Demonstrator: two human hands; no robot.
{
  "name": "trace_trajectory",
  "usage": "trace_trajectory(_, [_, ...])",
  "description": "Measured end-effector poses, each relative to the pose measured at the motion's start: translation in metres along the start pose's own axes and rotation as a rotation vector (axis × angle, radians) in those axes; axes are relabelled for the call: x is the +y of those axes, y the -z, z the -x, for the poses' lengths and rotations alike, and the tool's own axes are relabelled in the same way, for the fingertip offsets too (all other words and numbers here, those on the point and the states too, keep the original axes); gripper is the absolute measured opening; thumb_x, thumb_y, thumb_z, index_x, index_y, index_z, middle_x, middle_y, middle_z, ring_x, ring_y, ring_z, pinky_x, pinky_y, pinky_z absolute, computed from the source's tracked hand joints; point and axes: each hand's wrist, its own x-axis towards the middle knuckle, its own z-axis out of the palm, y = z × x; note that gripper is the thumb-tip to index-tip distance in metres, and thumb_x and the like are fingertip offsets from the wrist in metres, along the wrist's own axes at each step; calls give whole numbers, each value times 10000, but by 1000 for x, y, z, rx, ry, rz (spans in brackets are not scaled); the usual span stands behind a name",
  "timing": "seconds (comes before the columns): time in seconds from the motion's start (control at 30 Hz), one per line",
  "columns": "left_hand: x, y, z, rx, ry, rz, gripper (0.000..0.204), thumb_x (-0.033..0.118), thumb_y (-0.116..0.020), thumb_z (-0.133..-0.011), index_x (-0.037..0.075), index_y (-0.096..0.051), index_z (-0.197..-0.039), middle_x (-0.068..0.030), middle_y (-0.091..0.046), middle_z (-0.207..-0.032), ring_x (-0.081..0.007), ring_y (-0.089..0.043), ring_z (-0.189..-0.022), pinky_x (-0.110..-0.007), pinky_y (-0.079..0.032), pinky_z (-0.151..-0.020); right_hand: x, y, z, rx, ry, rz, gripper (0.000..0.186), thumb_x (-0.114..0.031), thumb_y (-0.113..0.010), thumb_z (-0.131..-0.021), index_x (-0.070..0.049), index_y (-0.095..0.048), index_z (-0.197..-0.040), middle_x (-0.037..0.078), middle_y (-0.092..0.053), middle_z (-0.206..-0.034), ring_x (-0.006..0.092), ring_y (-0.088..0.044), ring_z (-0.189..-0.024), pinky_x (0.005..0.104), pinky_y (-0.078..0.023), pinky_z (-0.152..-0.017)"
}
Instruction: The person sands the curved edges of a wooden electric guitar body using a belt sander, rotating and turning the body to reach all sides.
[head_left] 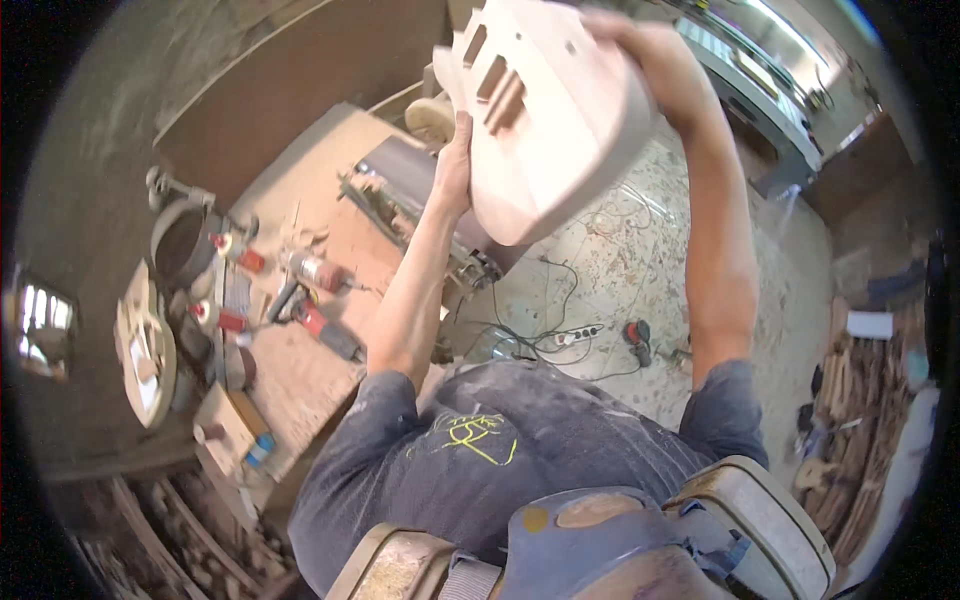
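An unfinished pale wooden guitar body (560, 125) with rectangular cut-outs is lifted at the top middle, tilted. My left hand (456, 165) grips its left edge, fingers hidden behind the wood. My right hand (655, 65), slightly blurred, is closed over the upper right edge. Below and left of the body lies a belt sander (400, 165) with a wide dark belt, partly covered by my left forearm and the body.
On the dusty workbench (300, 185) at left lie a red-and-black power tool (325, 330), another drill-like tool (318, 270) and red-and-white bottles (235, 250). Another guitar body (146, 350) stands at far left. Cables, a power strip (577, 335) and a red sander (636, 340) are on the floor.
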Motion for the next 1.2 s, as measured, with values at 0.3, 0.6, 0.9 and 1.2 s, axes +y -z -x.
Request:
trace_trajectory(0.3, [2,-66,36,-505,238,375,740,676,-429,-986,69,-542,-1394,-110,-671,-1179,-228,-683,-997,-380,-605,-844,-21,22,-16,-28,-117,-534,475,-576,-579,-970,-150,-678,-784,-42,-601,-684,89,-532,-567,253,-407,-535])
trace_trajectory(0.6, [-14,-76,45,-322,357,411,616,612,-478,-1000,91,-608,-1301,-73,-690,-1129,-190,-697,-933,-348,-619,-746,-5,26,4,26,1,-712,489,-551,-508,-1018,-126,-697,-865,-24,-653,-735,89,-599,-623,262,-474,-567])
trace_trajectory(0.9, [5,-93,44,-241,258,180,661,604,-486,-1002,76,-544,-1396,-123,-654,-1281,-242,-676,-1097,-416,-595,-896,-24,50,45,-35,-88,-679,526,-572,-499,-1014,-92,-713,-1041,16,-706,-868,118,-653,-699,265,-525,-602])
trace_trajectory(1.2, [61,-4,3,363,-121,-692,725,598,-572,-959,-85,-682,-1176,-186,-724,-1118,-253,-707,-992,-354,-533,-876,29,39,61,-237,-282,-268,563,-345,-720,-812,37,-630,-1216,128,-692,-1080,209,-691,-893,372,-602,-776])
